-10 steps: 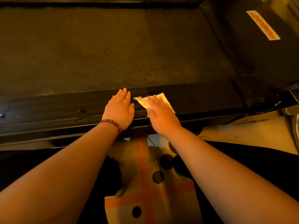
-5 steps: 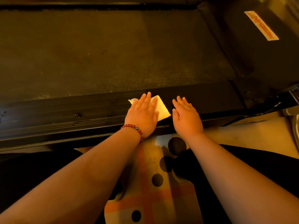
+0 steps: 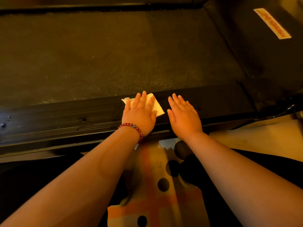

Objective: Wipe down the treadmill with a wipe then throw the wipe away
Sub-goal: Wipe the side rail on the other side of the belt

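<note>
Both of my grips are down on the treadmill (image 3: 265, 63), side by side on its near side rail (image 3: 65, 117), a dark ribbed strip that runs along the edge of the belt (image 3: 114, 54).

There is one wipe (image 3: 158, 108). It lies pale and folded on the rail under my left grip (image 3: 139, 113). That grip is flat and uncurled, with straight fingers pressing down on the wipe rather than pinching it. One corner of the wipe sticks out to the left of my fingers and a larger piece shows to the right, by the thumb. Its far edge reaches about to the line where the rail meets the belt.

My right grip (image 3: 183, 117) rests just beside the wipe without touching it. It is spread flat on the bare rail with its fingers extended, and it holds nothing.

I wear one bracelet (image 3: 131, 126) of dark red beads on my left wrist.

One long pale label (image 3: 272, 23) with orange print sits on the treadmill's black housing at the far right — the print is too blurred to read.

Under my forearms lies one mat (image 3: 155, 203), light with orange bands crossing — I count four dark round spots on it, the top one partly behind my right wrist. Pale floor (image 3: 254, 140) shows to the right.
</note>
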Demonstrator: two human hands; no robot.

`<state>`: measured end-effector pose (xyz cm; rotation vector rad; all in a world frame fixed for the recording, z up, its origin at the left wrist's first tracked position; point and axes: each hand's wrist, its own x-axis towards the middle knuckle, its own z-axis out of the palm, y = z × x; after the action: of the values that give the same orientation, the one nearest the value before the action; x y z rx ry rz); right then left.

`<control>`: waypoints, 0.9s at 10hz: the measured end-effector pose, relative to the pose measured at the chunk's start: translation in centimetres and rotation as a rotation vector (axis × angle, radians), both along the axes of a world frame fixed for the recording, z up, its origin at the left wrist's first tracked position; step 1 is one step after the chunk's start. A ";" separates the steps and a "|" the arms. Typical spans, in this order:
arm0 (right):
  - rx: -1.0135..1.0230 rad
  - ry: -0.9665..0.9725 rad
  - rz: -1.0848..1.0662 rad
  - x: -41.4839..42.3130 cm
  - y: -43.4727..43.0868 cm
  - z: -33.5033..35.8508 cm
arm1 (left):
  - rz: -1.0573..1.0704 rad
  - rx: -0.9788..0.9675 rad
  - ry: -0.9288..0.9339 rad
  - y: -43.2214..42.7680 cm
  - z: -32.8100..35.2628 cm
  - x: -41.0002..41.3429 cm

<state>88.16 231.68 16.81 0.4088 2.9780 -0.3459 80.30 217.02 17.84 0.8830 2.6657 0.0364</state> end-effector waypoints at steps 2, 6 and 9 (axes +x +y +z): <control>0.058 0.011 -0.017 -0.1 -0.3 -0.4 | -0.028 0.002 -0.017 0.6 0.4 0.5; 0.074 0.016 -0.012 -0.1 -0.3 -0.5 | -0.045 -0.029 -0.001 1.2 0.3 -0.1; 0.087 0.025 -0.007 -0.2 -0.2 -0.7 | -0.063 -0.047 0.025 2.0 0.3 -2.5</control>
<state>88.00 231.53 16.10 0.4272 3.0247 -0.2236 77.76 219.00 18.11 0.9579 2.6488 -0.0524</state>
